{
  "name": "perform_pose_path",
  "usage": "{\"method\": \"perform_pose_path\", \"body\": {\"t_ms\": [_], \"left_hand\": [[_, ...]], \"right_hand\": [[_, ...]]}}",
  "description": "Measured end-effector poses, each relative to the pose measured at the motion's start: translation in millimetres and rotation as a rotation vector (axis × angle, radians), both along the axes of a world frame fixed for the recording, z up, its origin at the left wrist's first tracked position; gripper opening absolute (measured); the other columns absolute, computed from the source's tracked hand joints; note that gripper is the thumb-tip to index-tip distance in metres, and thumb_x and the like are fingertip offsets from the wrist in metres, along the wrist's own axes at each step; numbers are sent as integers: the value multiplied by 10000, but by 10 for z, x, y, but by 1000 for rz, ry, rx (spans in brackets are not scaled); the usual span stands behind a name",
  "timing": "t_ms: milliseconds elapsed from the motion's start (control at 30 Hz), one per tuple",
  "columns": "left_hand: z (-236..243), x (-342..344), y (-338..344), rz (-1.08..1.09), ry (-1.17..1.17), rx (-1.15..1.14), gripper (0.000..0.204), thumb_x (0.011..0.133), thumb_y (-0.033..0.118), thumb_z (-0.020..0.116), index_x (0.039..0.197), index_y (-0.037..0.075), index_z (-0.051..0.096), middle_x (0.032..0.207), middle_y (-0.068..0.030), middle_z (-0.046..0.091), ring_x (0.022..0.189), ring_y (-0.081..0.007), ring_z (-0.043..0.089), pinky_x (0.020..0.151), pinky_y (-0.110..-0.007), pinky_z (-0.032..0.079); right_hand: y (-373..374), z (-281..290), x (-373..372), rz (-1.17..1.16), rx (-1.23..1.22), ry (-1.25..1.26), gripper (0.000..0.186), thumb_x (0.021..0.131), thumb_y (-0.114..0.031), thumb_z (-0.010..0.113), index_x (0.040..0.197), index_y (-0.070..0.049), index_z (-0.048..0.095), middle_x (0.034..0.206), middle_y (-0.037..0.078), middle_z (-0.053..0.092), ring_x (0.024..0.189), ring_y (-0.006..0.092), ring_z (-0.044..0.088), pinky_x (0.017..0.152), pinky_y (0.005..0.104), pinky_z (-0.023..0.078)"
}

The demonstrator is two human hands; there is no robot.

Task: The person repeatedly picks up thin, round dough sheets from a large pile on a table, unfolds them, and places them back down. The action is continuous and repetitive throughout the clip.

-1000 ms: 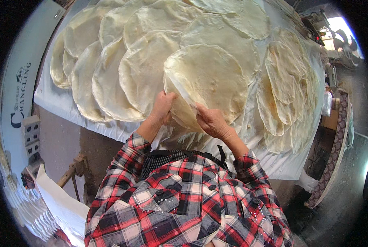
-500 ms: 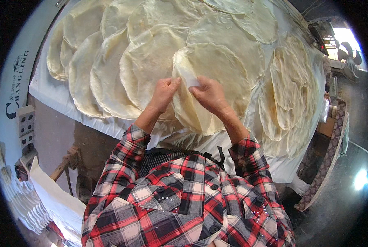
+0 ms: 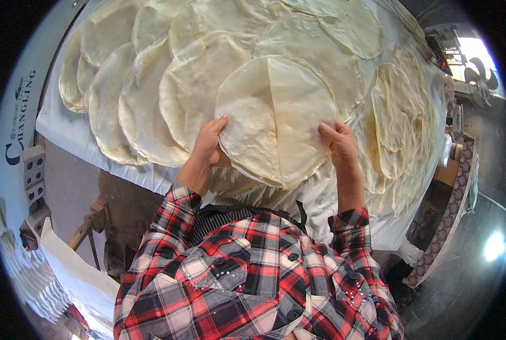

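Round Sheet (image 3: pixel 304 122): Two-Handed Edge Hold

The round sheet is located at the centre of the frame; it is thin, pale and translucent, with a near-vertical line running down its middle from upper to lower rim. The left hand (image 3: pixel 207 143) is at its left edge; the fingers are narrow and pinch the rim, thumb on top. The right hand (image 3: pixel 342 141) is at the opposite edge; its fingers are likewise narrow and grip the rim, thumb toward the sheet's centre.

The white-covered surface (image 3: pixel 151 177) spans the upper frame; overlapping sheets (image 3: pixel 199 85) of similar form lie across its upper left and upper middle, beside and beyond the held piece; wrinkled sheets (image 3: pixel 394 113) lie overlapped at the right of the frame. A plaid shirt (image 3: pixel 264 266) occupies the lower centre; a fan (image 3: pixel 479 73) stands at the upper right; grey blocks (image 3: pixel 33 167) with holes are stacked at the left.
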State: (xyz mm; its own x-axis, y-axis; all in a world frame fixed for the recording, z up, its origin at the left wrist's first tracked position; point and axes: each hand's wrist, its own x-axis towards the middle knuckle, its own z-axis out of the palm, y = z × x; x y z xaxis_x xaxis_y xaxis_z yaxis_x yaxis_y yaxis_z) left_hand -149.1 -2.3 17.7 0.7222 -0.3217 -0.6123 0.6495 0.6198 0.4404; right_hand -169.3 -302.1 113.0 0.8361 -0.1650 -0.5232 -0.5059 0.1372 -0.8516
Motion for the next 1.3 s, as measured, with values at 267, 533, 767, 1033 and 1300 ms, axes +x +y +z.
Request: {"method": "perform_pose_path", "body": {"t_ms": [267, 533, 767, 1033, 1300], "left_hand": [[-144, 2, 162, -25, -58, 50, 228, 871, 54, 558, 1068, -50, 602, 958, -98, 664, 825, -187, 649, 765, -313, 539], [192, 464, 105, -100, -256, 475, 234, 825, 69, 610, 1039, -18, 638, 938, -56, 663, 801, -119, 622, 720, -249, 495], [23, 717, -98, -130, -529, 1020, 299, 859, 264, 611, 1012, 9, 642, 878, -79, 685, 792, -174, 638, 697, -315, 486], [111, 872, -246, -282, -702, 1686, 395, 873, 462, 579, 938, 77, 638, 874, -166, 671, 805, -352, 640, 681, -434, 500], [32, 861, -259, -224, -735, 1748, 352, 876, 474, 575, 797, 133, 616, 691, -114, 649, 660, -339, 629, 583, -452, 472]], "right_hand": [[-451, -278, -240, 22, 3, 190, 115, 824, -106, 676, 903, -45, 619, 788, 1, 628, 667, 100, 592, 620, 227, 473], [-187, -396, 380, 214, -274, 160, 615, 708, -254, 770, 1242, -66, 529, 915, 24, 630, 805, 112, 580, 692, 297, 466], [6, -603, 1023, 399, -425, -141, 530, 738, -279, 753, 1161, -6, 589, 962, 74, 617, 843, 146, 564, 751, 274, 452], [279, -684, 1226, 435, -251, 10, 342, 763, -300, 727, 927, -6, 665, 784, 28, 618, 697, 113, 556, 620, 283, 449], [-288, -371, 403, 17, 6, 49, 270, 852, -183, 664, 1051, -6, 614, 915, 33, 634, 773, 105, 589, 665, 259, 485]]}}
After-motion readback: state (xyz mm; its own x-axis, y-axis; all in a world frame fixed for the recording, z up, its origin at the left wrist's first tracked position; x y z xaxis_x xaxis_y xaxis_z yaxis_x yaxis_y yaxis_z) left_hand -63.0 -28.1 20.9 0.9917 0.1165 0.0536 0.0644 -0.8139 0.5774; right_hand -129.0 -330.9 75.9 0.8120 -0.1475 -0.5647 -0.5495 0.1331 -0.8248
